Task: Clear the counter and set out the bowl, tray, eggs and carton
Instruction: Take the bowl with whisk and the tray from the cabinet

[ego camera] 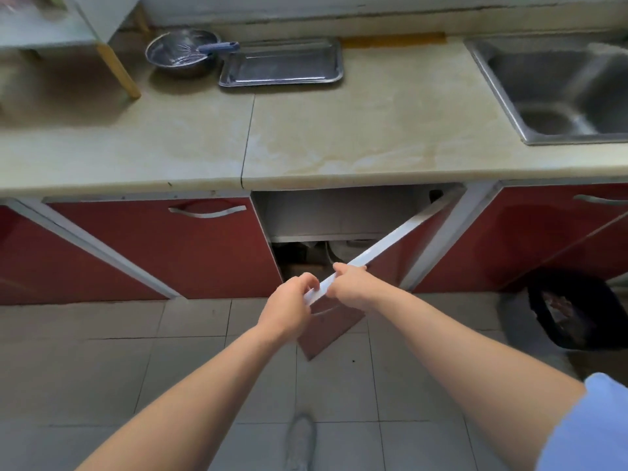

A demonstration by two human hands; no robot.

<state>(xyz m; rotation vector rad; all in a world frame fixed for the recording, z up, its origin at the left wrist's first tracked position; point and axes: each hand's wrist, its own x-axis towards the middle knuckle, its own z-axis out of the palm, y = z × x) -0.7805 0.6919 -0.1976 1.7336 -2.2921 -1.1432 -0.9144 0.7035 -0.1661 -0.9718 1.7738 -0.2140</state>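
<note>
- Head view, nearest field: my two forearms reach forward and down over the tiled floor, and both hands meet at the free end of the open cabinet door [390, 241].
- Left hand [289, 305]: clenched around the door's pale top edge at its outer corner, fingers curled over the rail.
- Right hand [350, 283]: likewise grasping that edge, just beside the left and slightly farther along the rail toward the hinge; the two grips almost touch.
- Door axis: the pale rail runs diagonally from my hands up and to the right to the hinge side, so the door stands swung well out from the cabinet opening [323, 215].
- Opening: it lies directly beyond my hands and a little left of the rail; a shelf and dark, unclear contents show inside. I cannot tell whether eggs or a carton are there.
- Worktop [373, 130]: farther off and above the opening, mostly bare.
- Bowl [181, 51] and tray [282, 64]: at the worktop's rear left, set side by side and touching or nearly so; a blue-handled whisk [212, 48] rests in the bowl.
- Sink [560, 86]: far right, well apart from both.
- Judgement: bowl and tray appear set out; eggs and carton are not in view, and the left hand is the nearer to the opening for any reach inside.
</note>
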